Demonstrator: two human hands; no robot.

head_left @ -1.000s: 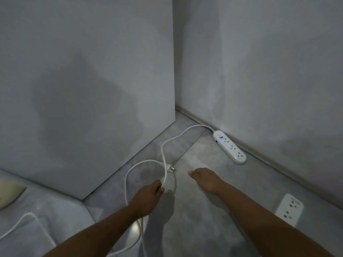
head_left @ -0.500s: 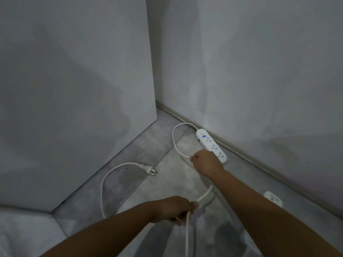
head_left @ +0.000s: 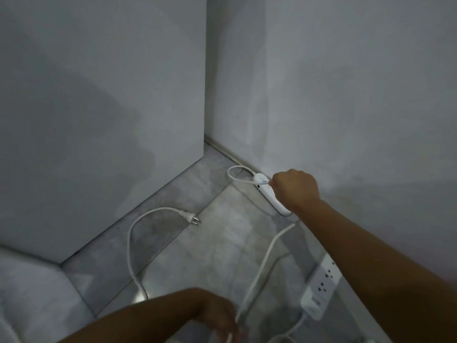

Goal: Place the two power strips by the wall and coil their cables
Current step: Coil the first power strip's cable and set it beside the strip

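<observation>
A white power strip (head_left: 266, 192) lies on the floor along the right wall's skirting. Its white cable (head_left: 262, 266) loops out from the strip's far end, comes back under my right hand and runs down toward me. My right hand (head_left: 294, 189) is closed on that cable just above the strip. My left hand (head_left: 217, 318) at the bottom grips the same cable lower down. The cable's plug (head_left: 193, 219) lies loose on the floor at the end of a long bend. A second white power strip (head_left: 321, 290) lies at the lower right, partly hidden by my right forearm.
A tall grey panel (head_left: 103, 120) stands on the left and forms a corner with the right wall (head_left: 346, 95). The floor is grey tile (head_left: 210, 243). A pale surface (head_left: 29, 293) fills the bottom left.
My right hand has moved up and toward the wall with the cable, over the first power strip. My left hand has dropped lower along the cable. The view has shifted, showing more of the second strip.
</observation>
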